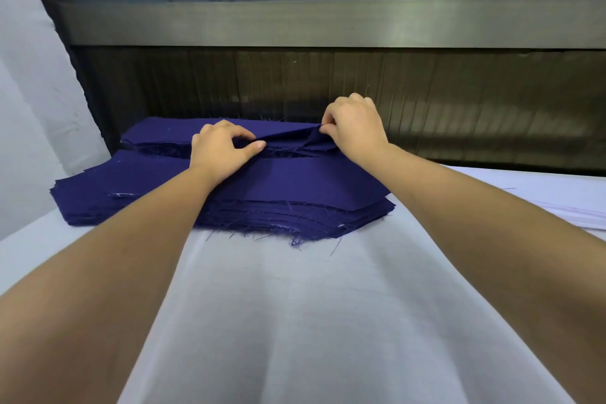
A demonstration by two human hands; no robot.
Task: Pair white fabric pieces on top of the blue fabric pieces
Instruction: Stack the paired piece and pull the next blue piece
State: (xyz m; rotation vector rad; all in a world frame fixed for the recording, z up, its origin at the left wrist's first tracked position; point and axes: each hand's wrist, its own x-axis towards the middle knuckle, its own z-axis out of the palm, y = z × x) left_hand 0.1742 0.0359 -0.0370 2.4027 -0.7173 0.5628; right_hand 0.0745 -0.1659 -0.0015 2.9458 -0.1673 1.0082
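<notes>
Two thick stacks of blue fabric pieces lie on the white-covered table: a near stack with frayed threads along its front edge, and a far stack behind it. My right hand pinches a lifted corner of the top blue piece of the far stack. My left hand rests at the gap between the stacks, fingers curled at the same piece's edge. A flat pile of white fabric lies at the right edge.
A white cloth covers the table in front of the stacks. Behind the stacks rises a dark ribbed panel topped by a metal rail. A white wall stands at the left.
</notes>
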